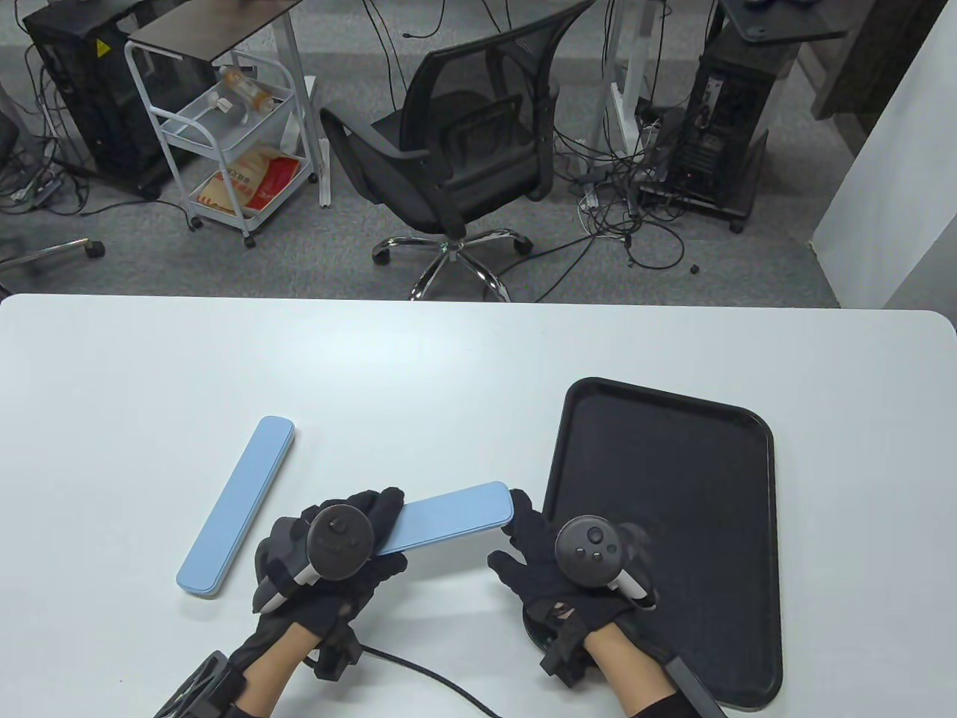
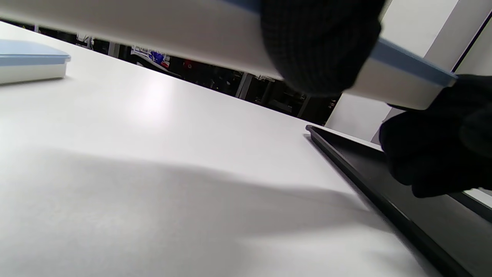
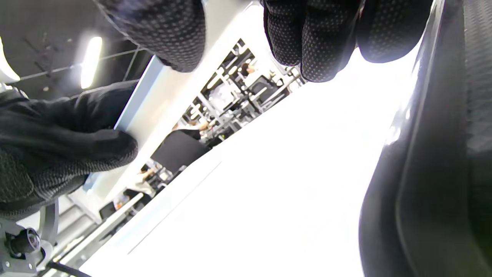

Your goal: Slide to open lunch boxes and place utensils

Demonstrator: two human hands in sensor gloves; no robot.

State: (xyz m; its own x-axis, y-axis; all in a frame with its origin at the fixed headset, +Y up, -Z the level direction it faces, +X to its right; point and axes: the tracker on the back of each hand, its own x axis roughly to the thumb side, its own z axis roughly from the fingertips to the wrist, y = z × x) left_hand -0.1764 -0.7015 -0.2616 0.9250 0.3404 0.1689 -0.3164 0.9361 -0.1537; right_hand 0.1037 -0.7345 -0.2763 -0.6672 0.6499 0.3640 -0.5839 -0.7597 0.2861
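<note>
Two long blue lunch boxes with white bases. One box (image 1: 235, 508) lies flat on the white table (image 1: 448, 359) at the left; its end shows in the left wrist view (image 2: 30, 61). My left hand (image 1: 336, 546) grips the other box (image 1: 456, 516) and holds it above the table. Its white underside and blue lid show in the left wrist view (image 2: 399, 82) and in the right wrist view (image 3: 150, 96). My right hand (image 1: 546, 553) has its fingers (image 3: 307, 34) around the box's right end. Both lids look closed. No utensils show.
A black tray (image 1: 673, 479) lies at the right, and my right wrist is over its near left corner. Its rim shows in the left wrist view (image 2: 384, 196). A glove cable (image 1: 434, 673) runs along the table's front edge. An office chair (image 1: 463, 149) stands beyond the far edge.
</note>
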